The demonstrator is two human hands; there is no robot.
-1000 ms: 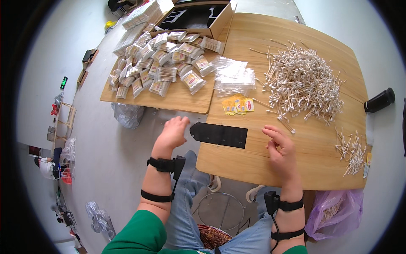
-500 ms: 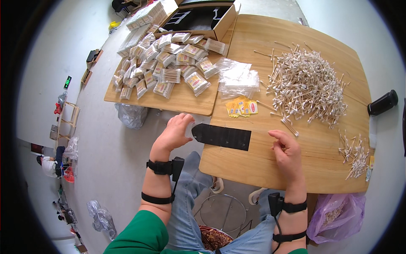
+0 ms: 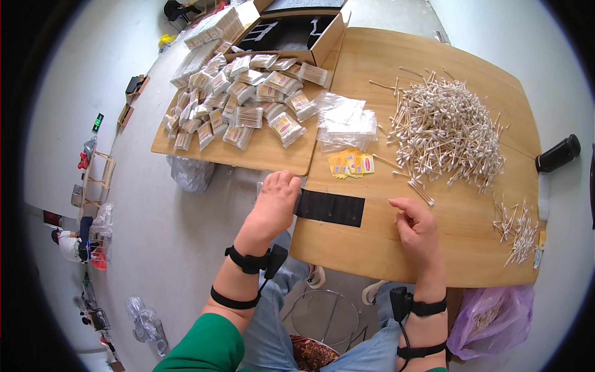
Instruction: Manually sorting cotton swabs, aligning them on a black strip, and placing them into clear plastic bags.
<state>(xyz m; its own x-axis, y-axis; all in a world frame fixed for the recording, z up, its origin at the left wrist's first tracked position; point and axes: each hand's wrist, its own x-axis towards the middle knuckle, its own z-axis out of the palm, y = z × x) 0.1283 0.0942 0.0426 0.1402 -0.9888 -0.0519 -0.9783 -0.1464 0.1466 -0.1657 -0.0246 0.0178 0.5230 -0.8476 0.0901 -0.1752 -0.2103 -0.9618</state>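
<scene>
My left hand [image 3: 277, 201] is palm-down over the left end of a black strip [image 3: 331, 208] that juts past the table's edge. Its fingers are curled and their tips hidden. A pale, clear edge, perhaps plastic, shows beside the hand; I cannot make out what it holds. My right hand [image 3: 418, 229] hovers at the front of the table, right of the strip, loosely bent with thumb and forefinger apart and nothing visible in it. Beyond the strip lie yellow printed cards [image 3: 351, 163] and a stack of clear plastic bags [image 3: 347, 123]. A big heap of cotton swabs [image 3: 449, 127] is at the right.
Many filled swab packets [image 3: 238, 99] are piled on the left table, before an open cardboard box [image 3: 322, 46]. A smaller swab group [image 3: 519, 230] lies near the right edge, with a black cylinder [image 3: 558, 154] beyond. A purple bag [image 3: 496, 322] hangs below.
My left hand has moved right and turned over the strip's end, covering it. My right hand has shifted slightly, its thumb and forefinger closer together. The whole view has tilted a little.
</scene>
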